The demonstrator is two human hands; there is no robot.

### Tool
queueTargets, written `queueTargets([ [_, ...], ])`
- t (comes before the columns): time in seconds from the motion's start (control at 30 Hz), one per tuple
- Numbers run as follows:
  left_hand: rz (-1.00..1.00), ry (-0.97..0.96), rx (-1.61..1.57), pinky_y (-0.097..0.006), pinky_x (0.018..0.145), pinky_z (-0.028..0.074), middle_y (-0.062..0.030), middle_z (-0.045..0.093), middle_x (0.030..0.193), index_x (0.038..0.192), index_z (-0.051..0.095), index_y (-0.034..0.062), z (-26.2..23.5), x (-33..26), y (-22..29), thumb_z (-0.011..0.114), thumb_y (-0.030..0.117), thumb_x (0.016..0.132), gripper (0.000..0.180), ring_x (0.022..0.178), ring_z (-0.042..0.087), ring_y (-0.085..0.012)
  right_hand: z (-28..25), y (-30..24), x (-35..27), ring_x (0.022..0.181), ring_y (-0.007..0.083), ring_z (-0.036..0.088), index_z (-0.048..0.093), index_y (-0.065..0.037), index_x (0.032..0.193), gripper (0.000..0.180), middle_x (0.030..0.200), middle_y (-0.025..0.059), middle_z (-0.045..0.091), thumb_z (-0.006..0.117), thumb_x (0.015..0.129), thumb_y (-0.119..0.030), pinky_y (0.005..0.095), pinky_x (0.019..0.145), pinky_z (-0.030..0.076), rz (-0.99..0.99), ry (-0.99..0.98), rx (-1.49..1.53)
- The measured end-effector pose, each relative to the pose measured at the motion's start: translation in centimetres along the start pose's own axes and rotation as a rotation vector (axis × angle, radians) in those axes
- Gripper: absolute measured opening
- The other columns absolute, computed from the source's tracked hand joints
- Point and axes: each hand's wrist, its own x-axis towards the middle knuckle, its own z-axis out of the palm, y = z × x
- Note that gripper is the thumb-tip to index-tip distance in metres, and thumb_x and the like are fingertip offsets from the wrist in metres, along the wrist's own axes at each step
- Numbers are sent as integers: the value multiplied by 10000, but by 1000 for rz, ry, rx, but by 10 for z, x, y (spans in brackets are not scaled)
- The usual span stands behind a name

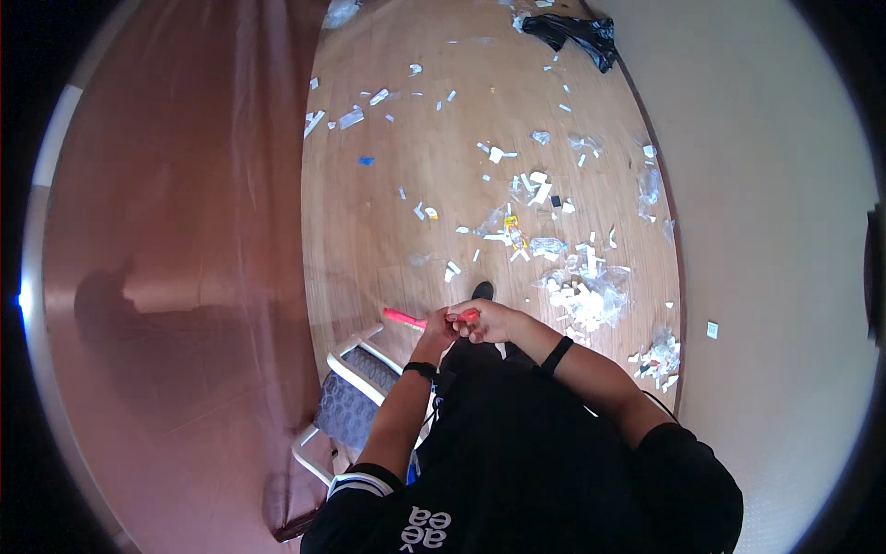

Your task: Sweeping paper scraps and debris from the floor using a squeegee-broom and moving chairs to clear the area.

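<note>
Fingers of both hands, left hand (436,331) and right hand (489,321), clamp one red stick (406,319) above the littered floor (415,185).

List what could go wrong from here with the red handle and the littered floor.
Both hands, left hand and right hand, grip the red handle, so neither is free to catch a stumble. White scraps and clear plastic bits lie near the shoe and might be slippery. The chair sits close on the left and might catch the handle.
</note>
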Motion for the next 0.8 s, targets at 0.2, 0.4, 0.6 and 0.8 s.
queueTargets([
  [0.2,32,-65,19,-372,573,528,-77,587,778,878,532,62,23,15,48,297,233,941,298,684,589,-205,21,-39,40,441,62,380,557,-113,772,141,565,-40,436,569,828,-242,206,414,322,-131,198,210],
  [0.4,-2,-309,15,-421,764,559,-140,588,885,901,511,41,38,74,78,295,151,899,243,832,624,-254,2,-89,39,399,38,310,577,-82,869,206,484,-75,344,467,870,-257,181,399,273,-203,-27,386],
  [0.6,46,-374,-8,-424,720,551,-115,599,844,679,444,137,60,146,74,308,183,915,276,778,617,-262,13,-130,4,383,36,283,550,-115,766,186,477,-78,318,455,860,-245,184,373,215,-317,175,259],
  [0.8,153,-481,-129,-386,695,515,-65,552,776,653,455,119,105,178,57,429,106,877,225,794,593,-213,16,-136,-36,392,41,263,545,-133,793,182,497,-73,299,462,870,-276,202,391,205,-447,349,175],
])
